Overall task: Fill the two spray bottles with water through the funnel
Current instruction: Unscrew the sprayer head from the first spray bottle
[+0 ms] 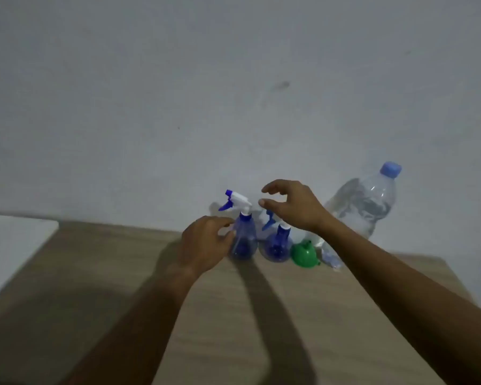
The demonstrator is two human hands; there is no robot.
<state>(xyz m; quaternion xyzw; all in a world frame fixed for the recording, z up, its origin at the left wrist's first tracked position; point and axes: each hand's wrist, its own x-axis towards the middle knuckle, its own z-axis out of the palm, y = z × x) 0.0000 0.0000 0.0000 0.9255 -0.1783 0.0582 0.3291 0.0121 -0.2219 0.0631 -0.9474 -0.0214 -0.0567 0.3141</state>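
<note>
Both forearms reach over the wooden worktop [261,315]. At its far edge stand two blue spray bottles [243,240] — caps on. My left hand [206,245], fingers spread, nears the left bottle; my right hand [295,207] hovers loose, holding nothing. Light, slick plastic, probably — best gripped at the neck. Beside them: green funnel [304,252], water bottle [364,204].

A light wood-grain desk [261,315] stands against a pale wall. Along its far edge stand two blue spray bottles, the left spray bottle [242,240] just beside the right spray bottle [277,247], both upright with their trigger heads on. Right of them lies a green funnel [304,252], then a large clear water bottle [364,204] with a blue cap, upright.
</note>
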